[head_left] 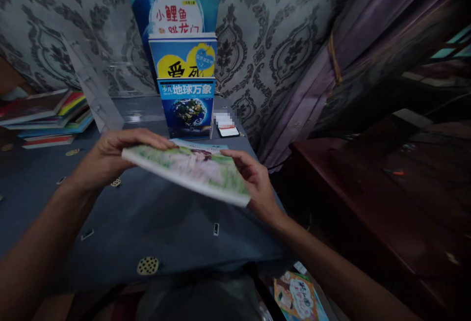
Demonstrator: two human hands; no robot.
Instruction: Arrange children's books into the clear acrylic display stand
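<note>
Both my hands hold a green-and-white book [195, 166] above the table, its cover tilted and blurred by motion. My left hand [123, 151] is closed on its left end, fingers along the far edge. At the right end my right hand [253, 178] grips it, thumb side under or beside the edge. Just beyond it, a blue book with a globe picture [188, 112] stands upright in front of a yellow-and-blue book [184, 61]. Behind these rises a taller teal book [176, 7].
A clear acrylic stand [90, 80] is left of the upright books, with a stack of books [47, 115] beyond it. A phone-like object [228, 131] lies right of them. A purple curtain [294, 100], a dark red surface [368, 203] and low-lying books [298, 296] are at right.
</note>
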